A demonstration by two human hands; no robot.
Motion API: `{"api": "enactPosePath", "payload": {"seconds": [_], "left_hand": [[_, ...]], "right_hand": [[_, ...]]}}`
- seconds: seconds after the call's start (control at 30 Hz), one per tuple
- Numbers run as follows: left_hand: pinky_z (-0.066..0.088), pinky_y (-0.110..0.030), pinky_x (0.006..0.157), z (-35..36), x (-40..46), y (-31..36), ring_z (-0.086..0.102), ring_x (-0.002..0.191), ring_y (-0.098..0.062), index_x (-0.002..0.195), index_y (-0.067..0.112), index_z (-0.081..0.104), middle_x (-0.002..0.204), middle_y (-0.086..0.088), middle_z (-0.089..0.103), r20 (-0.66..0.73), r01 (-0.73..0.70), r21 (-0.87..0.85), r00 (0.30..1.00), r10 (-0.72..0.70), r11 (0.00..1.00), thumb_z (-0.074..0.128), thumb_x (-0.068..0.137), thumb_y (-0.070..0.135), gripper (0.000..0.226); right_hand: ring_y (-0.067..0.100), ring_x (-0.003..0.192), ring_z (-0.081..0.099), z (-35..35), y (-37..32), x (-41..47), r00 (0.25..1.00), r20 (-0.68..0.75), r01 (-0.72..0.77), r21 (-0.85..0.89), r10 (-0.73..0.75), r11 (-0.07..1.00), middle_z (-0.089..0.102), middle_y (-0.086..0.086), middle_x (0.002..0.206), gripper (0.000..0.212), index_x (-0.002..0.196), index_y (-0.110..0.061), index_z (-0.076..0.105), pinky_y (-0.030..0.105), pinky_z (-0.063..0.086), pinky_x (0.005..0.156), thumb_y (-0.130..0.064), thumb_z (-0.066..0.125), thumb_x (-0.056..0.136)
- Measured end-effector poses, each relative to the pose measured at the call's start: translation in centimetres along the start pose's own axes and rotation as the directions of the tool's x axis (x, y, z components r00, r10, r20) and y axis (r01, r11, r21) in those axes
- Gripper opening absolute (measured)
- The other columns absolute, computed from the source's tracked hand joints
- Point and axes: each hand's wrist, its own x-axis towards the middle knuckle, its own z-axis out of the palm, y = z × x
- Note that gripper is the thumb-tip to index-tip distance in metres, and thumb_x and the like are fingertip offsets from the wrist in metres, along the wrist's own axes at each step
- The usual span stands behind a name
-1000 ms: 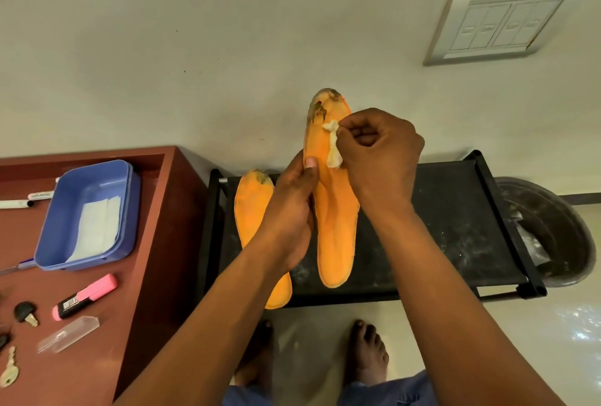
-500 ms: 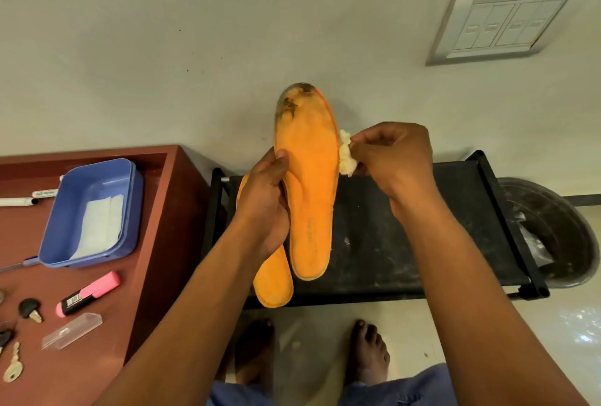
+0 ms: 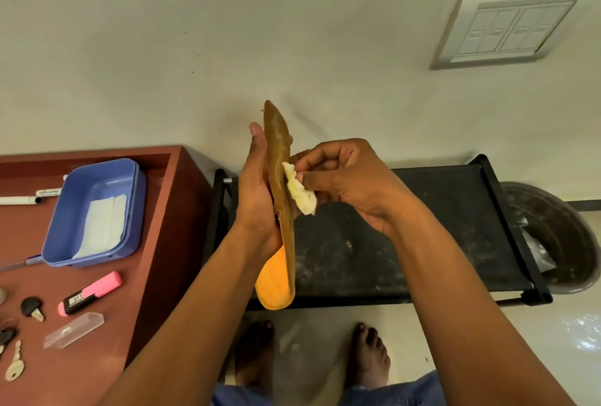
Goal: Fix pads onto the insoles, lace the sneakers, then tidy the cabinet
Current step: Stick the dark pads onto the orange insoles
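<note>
- Left hand [image 3: 257, 207] grips the orange foam insole [image 3: 280, 178] upright and edge-on to the camera, brownish side showing, fingers wrapped round its middle, thumb tip up at 12 o'clock along the edge.
- Right hand [image 3: 344, 181] pinches a crumpled pale yellow-white pad [image 3: 300, 192] between thumb and fingers, pressed against the right face of the held insole near mid-length.
- Second orange insole [image 3: 273, 285] lies on the black fabric shoe rack [image 3: 422, 226], only its lower end visible below the left wrist, at 6 o'clock of the held one.
- Reddish-brown wooden bench [image 3: 156, 243] sits at 9 o'clock of the hands.
- On the bench: blue plastic rectangular tub [image 3: 94, 184] with a folded white sheet [image 3: 104, 226] inside.
- Pink highlighter with black cap [image 3: 91, 293] at 6 o'clock of the tub; clear plastic cap-like case [image 3: 74, 330] just beside it.
- White marker pen [image 3: 19, 200] at 9 o'clock of the tub; keys [image 3: 14, 363] near the bench's left edge.
- Dark round basin [image 3: 553, 236] on the floor at 3 o'clock of the rack.
- White wall switch plate [image 3: 504, 31] at 1 o'clock.
- Bare feet [image 3: 370, 357] on the pale floor at 6 o'clock.
</note>
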Motion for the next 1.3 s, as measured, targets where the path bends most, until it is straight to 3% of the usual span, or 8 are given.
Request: {"api": "enactPosePath", "payload": {"seconds": [0.13,0.23,0.37,0.53,0.93,1.1,1.2,1.3], "left_hand": [[0.046,-0.070,0.102,-0.7,0.4,0.3,0.061,0.125,-0.048,0.153,0.011,0.042,0.144,-0.025,0.058,0.058,0.000,-0.121,0.998,0.007,0.993,0.047,0.086,0.081,0.097],[0.045,-0.066,0.107,-0.6,0.2,0.1,0.062,0.125,-0.044,0.148,0.011,0.049,0.143,-0.021,0.060,0.049,-0.016,-0.105,0.999,0.021,0.994,0.049,0.095,0.067,0.078],[0.048,-0.057,0.110,0.0,-0.3,0.1,0.065,0.124,-0.036,0.137,0.003,0.061,0.133,-0.020,0.067,0.022,-0.009,-0.029,1.000,0.010,1.000,0.044,0.106,0.045,0.055],[0.060,-0.050,0.090,0.8,-0.9,-0.2,0.068,0.119,-0.035,0.140,0.001,0.056,0.131,-0.020,0.068,0.115,0.016,0.048,0.993,-0.022,0.999,0.045,0.107,0.023,0.041],[0.063,-0.038,0.074,0.4,-0.9,0.6,0.075,0.096,-0.026,0.135,0.007,0.063,0.114,-0.014,0.075,0.093,-0.010,0.006,0.996,0.010,1.000,0.035,0.107,0.053,0.060],[0.055,-0.047,0.102,0.2,-0.5,0.1,0.068,0.120,-0.033,0.137,0.009,0.061,0.128,-0.017,0.071,0.080,-0.032,0.060,0.996,0.027,0.998,0.035,0.108,0.052,0.058],[0.057,-0.042,0.099,0.1,-0.6,0.0,0.070,0.118,-0.030,0.131,0.008,0.064,0.123,-0.016,0.073,0.088,-0.022,0.032,0.996,0.019,0.999,0.034,0.109,0.051,0.057],[0.055,-0.043,0.103,0.3,-0.7,-0.3,0.064,0.127,-0.031,0.142,0.010,0.058,0.134,-0.017,0.067,0.137,-0.003,0.040,0.991,-0.002,0.999,0.035,0.109,0.051,0.057]], "right_hand": [[0.021,0.078,0.075,-0.3,0.1,0.1,0.999,0.034,0.018,-0.107,-0.014,0.994,0.078,0.015,0.090,0.013,0.098,0.003,0.077,0.026,0.060,0.065,0.003,0.079,0.085],[0.010,0.073,0.073,0.4,0.3,0.3,0.997,0.003,0.075,-0.155,-0.076,0.985,0.077,0.010,0.087,0.010,0.093,0.000,0.079,0.022,0.057,0.063,0.002,0.080,0.083],[0.015,0.068,0.075,0.8,0.3,0.5,0.957,-0.227,0.148,-0.142,-0.178,0.979,0.077,0.007,0.087,0.006,0.089,-0.005,0.077,0.032,0.061,0.055,-0.001,0.080,0.085],[0.022,0.076,0.076,-0.3,0.5,0.6,0.869,-0.449,0.150,-0.159,-0.207,0.976,0.075,-0.001,0.094,0.011,0.098,-0.019,0.076,0.044,0.061,0.047,-0.013,0.079,0.089],[0.007,0.083,0.072,1.7,1.0,0.9,0.848,-0.440,0.143,-0.344,-0.294,0.928,0.076,-0.007,0.104,0.021,0.104,-0.025,0.078,0.035,0.065,0.071,-0.019,0.084,0.085],[0.001,0.080,0.071,2.7,0.4,0.5,0.840,-0.424,0.185,-0.365,-0.340,0.912,0.076,-0.015,0.092,0.010,0.095,-0.024,0.081,0.022,0.062,0.070,-0.020,0.082,0.086],[-0.001,0.082,0.070,3.8,0.4,0.4,0.857,-0.342,0.206,-0.461,-0.387,0.863,0.076,-0.016,0.092,0.011,0.097,-0.027,0.081,0.014,0.059,0.077,-0.023,0.081,0.087],[0.002,0.081,0.069,3.8,0.7,0.5,0.744,-0.454,0.242,-0.501,-0.490,0.831,0.074,-0.012,0.090,0.008,0.094,-0.025,0.080,0.020,0.060,0.075,-0.021,0.080,0.087]]}}
